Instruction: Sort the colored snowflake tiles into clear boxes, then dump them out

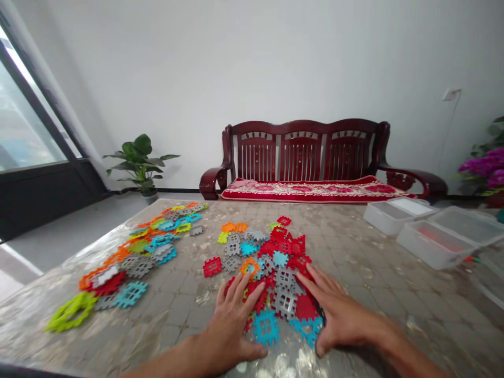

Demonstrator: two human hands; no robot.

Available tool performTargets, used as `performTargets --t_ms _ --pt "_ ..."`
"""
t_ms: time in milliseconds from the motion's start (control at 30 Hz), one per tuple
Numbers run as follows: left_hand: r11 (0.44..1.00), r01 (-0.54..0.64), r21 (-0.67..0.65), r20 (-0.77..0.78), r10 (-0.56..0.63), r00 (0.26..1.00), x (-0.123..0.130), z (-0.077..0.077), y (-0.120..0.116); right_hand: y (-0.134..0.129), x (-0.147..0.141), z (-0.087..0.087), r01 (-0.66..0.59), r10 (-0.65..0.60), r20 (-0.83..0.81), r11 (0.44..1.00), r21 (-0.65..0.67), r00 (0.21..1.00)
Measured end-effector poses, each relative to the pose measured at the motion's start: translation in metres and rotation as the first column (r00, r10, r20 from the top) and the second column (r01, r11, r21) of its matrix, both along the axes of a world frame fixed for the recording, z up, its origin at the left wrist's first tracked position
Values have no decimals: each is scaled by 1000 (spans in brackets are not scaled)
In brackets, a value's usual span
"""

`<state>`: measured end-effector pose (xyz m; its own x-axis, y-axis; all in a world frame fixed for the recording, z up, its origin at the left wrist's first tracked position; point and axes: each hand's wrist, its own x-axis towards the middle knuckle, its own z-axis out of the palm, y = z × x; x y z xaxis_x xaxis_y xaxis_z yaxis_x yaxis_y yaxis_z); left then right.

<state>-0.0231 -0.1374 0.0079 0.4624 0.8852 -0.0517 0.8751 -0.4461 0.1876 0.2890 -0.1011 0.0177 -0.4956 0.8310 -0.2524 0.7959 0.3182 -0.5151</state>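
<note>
Interlocking plastic tiles with notched edges lie in a loose pile in front of me. My left hand (236, 310) rests at the pile's near left side, fingers spread over some red tiles. At the right side, my right hand (334, 304) has its fingers apart and touches the pile's edge. Between the hands lie a blue window tile (266, 326), a grey window tile (284, 302) and a second blue tile (307, 328) close to my right thumb. A red tile (212, 266) sits a little apart on the left. Tiles under my fingers are partly hidden.
A long row of mixed tiles (129, 295) runs along the table's left side. Clear plastic boxes (433, 252) with open lids stand at the right. Beyond the table (173, 315) are a wooden bench (303, 149) with a red cushion and a potted plant (142, 160).
</note>
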Motion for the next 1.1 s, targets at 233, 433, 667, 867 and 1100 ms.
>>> performTargets --t_ms 233,433,667,867,1100 --pt "996 35 77 -43 -31 999 19 23 15 11 -7 -4 76 -70 -30 957 280 997" --pt "963 146 225 -114 -123 986 13 19 28 11 -6 -9 113 -72 -104 879 464 992" --pt "910 260 324 -197 -204 959 14 16 55 17 -12 -10 96 -21 -139 825 557 990" --pt "964 81 254 35 -94 995 21 29 80 28 -19 -7 217 -93 -272 855 470 958" --pt "943 -276 187 316 208 926 29 59 133 81 -51 17 449 -258 -595 872 196 761"
